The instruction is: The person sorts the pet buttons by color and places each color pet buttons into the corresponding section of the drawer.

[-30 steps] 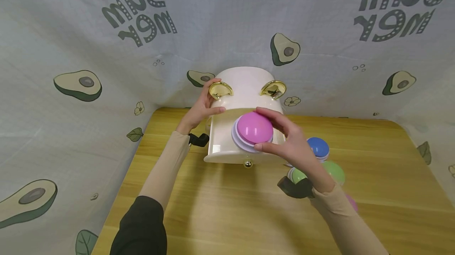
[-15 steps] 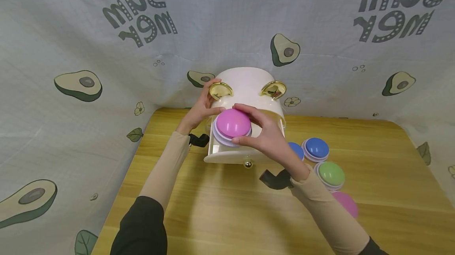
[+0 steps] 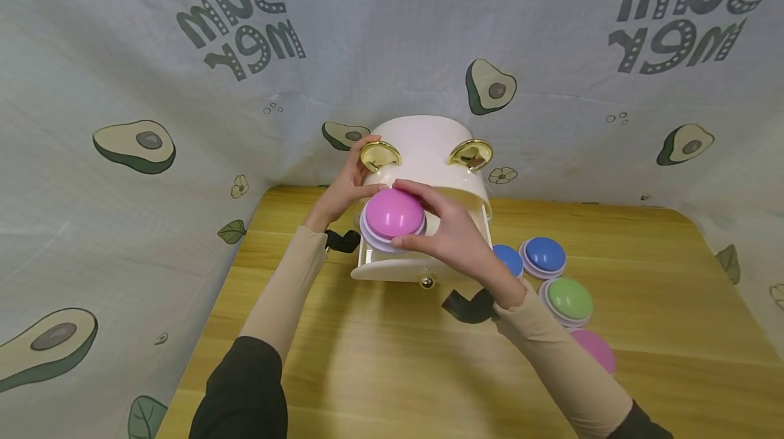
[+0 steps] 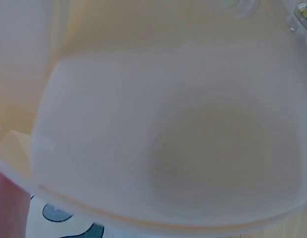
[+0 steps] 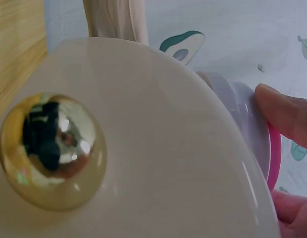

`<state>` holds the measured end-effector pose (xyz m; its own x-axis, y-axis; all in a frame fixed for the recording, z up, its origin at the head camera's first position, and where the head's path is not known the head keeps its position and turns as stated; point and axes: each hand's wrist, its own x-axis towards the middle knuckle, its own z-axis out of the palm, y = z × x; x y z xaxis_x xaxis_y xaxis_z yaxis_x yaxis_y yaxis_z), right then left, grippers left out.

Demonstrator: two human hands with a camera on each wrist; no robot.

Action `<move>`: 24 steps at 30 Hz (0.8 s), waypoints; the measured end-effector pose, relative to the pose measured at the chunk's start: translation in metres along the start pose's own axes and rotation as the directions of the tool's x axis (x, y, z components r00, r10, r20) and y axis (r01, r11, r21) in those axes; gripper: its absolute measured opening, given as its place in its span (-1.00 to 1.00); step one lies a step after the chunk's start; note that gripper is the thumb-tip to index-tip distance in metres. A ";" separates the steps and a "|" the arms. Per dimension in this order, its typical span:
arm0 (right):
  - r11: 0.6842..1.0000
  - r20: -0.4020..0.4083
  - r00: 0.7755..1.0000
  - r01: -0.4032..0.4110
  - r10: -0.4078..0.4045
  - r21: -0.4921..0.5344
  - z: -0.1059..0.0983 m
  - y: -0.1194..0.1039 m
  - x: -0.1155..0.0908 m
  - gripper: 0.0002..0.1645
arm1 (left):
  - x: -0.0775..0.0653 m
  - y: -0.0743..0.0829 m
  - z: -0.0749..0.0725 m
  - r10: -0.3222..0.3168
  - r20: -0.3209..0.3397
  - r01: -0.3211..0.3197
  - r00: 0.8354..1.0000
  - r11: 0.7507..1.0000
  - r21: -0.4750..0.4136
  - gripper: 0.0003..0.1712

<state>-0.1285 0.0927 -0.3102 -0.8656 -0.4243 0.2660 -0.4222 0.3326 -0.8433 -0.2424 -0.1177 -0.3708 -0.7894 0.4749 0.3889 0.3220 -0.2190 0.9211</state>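
A white rounded storage box (image 3: pixel 422 136) with two gold ear-shaped trims stands at the table's back. Its drawer (image 3: pixel 392 270), with a gold knob (image 3: pixel 427 282), is pulled out. My left hand (image 3: pixel 341 192) holds the box's left side, fingers up by the gold ear and thumb at the front edge. My right hand (image 3: pixel 456 235) grips a dome-topped pink button (image 3: pixel 394 213) on a white base, over the left part of the drawer. In the right wrist view, thumb and fingers hold its rim behind the drawer front. A pale plastic wall (image 4: pixel 168 139) fills most of the left wrist view.
Right of the box on the wooden table (image 3: pixel 667 303) lie two blue buttons, one of them (image 3: pixel 545 255) farther right, a green button (image 3: pixel 569 299) and another pink button (image 3: pixel 594 349). A patterned cloth (image 3: pixel 392 37) hangs behind the table.
My right hand has moved left with the pink button, from the drawer's middle to its left side, moving only slightly in the last half second. My left hand and the box have stayed put.
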 end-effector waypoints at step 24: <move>0.997 0.132 0.989 -0.051 0.059 -0.061 0.002 -0.001 0.010 -0.09 | -0.001 0.001 0.001 -0.016 0.000 0.016 1.000 1.000 0.013 -0.03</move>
<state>-0.1360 0.0863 -0.3080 -0.8456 -0.5117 0.1519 -0.3932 0.4048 -0.8256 -0.2410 -0.1173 -0.3706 -0.7946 0.4780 0.3743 0.3164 -0.2001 0.9273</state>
